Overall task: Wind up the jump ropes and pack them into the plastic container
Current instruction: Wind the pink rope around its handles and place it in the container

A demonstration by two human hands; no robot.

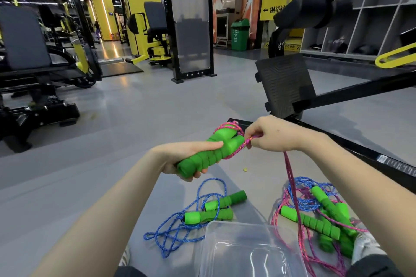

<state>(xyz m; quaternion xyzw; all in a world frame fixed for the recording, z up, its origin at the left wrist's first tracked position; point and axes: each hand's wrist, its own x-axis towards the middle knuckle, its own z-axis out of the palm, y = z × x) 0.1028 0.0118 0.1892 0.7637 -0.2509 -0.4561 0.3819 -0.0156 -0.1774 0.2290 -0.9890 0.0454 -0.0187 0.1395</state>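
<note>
Just beyond the clear plastic container (pixel 236 224), left hand (pixel 177 158) clamps both green foam handles (pixel 213 153) together as a spool, right hand (pixel 271 136) pinches the pink braided cord (pixel 290 172) taut to wrap them.

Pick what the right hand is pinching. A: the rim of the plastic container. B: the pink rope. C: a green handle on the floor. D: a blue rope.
B: the right hand pinches the pink rope just beside the green handles that the left hand grips.
</note>
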